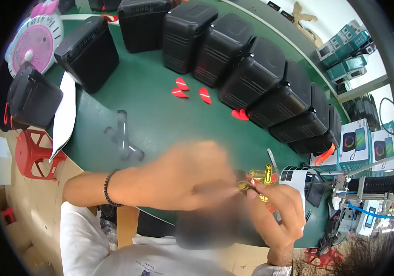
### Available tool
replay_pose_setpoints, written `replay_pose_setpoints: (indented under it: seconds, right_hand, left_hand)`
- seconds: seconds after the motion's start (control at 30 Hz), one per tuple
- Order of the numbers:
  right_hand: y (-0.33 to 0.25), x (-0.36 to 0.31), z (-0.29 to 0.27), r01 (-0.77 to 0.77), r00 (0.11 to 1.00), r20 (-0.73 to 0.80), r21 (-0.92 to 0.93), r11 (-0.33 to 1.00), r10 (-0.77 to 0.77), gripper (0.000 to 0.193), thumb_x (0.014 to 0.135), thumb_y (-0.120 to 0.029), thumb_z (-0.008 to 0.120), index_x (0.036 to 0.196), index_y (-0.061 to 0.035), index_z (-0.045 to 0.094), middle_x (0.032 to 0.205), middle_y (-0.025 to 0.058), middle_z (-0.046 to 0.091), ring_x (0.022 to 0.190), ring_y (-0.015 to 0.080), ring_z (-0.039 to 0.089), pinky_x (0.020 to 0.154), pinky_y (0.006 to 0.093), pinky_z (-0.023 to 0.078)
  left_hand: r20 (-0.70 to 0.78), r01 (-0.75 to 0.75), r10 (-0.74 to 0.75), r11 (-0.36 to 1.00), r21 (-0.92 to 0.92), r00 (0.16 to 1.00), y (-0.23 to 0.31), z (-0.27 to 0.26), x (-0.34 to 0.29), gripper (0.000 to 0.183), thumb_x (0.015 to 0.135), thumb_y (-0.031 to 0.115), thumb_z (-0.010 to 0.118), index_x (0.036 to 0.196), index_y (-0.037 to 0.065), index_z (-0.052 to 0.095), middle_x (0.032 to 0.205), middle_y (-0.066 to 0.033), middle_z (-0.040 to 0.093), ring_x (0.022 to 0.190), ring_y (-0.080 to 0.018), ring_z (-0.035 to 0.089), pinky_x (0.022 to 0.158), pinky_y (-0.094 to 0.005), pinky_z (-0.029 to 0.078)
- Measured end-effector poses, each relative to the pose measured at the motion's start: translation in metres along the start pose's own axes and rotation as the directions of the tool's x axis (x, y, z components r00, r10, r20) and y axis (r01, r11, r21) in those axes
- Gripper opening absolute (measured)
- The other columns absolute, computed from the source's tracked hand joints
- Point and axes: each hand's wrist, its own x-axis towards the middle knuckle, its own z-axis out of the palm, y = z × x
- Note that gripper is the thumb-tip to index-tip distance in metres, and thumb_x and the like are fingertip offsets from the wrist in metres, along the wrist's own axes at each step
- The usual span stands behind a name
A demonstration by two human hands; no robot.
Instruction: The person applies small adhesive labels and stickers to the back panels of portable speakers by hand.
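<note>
My left hand (201, 172) is smeared by motion, so its fingers cannot be read; it reaches across towards my right. Thumb and forefinger of my right hand (277, 209) pinch a small black-and-gold badge (243, 185), near the left fingertips. Below both hands, at the table's near edge, is a blurred dark boxy thing (208, 227), its kind hard to make out. More gold, black and red badges (268, 174) lie just beyond the right hand, beside a white sheet with black frames (293, 177).
Black speakers (254, 73) curve along the far side of the green table (151, 87), with red leaf-shaped pieces (204, 95) before them. Clear plastic strips (123, 135) lie left. Boxes (355, 145) and an electric screwdriver (371, 185) are right; a pink fan (31, 46) stands far left.
</note>
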Motion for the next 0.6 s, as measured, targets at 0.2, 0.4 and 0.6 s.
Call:
replay_pose_setpoints:
  seconds: [0.2,0.4,0.6]
  right_hand:
    - [-0.008,-0.005,-0.007,-0.127,0.985,0.149,0.297,0.946,0.086,0.032,0.055,0.001,0.086,0.085,-0.0115,0.083,0.097,0.0053,0.073,0.080,0.0226,0.066,0.067,0.0337,0.055]
    - [-0.016,-0.004,-0.004,-0.139,0.947,0.321,0.356,0.924,0.019,0.036,0.054,-0.010,0.083,0.089,-0.0134,0.085,0.097,0.0050,0.072,0.085,0.0223,0.067,0.069,0.0327,0.057]
    - [-0.021,0.000,-0.001,-0.173,0.927,0.373,0.340,0.924,0.036,0.031,0.056,-0.011,0.083,0.087,-0.0140,0.085,0.098,0.0045,0.072,0.086,0.0225,0.066,0.068,0.0318,0.056]
  left_hand:
    - [0.039,0.115,-0.126,0.971,0.210,0.991,-0.007,-0.006,-0.008,0.022,0.097,0.015,0.064,0.115,0.001,0.064,0.102,-0.0151,0.065,0.091,-0.0352,0.061,0.082,-0.0423,0.051]
    - [0.207,0.168,-0.211,0.964,0.204,0.955,-0.012,-0.001,-0.022,0.035,0.102,0.019,0.055,0.129,-0.003,0.053,0.110,-0.0197,0.063,0.094,-0.0391,0.061,0.085,-0.0466,0.051]
    - [0.287,0.237,-0.289,0.950,0.201,0.913,-0.011,-0.001,-0.021,0.031,0.104,0.021,0.053,0.124,-0.003,0.054,0.101,-0.0218,0.063,0.089,-0.0430,0.064,0.081,-0.0489,0.053]
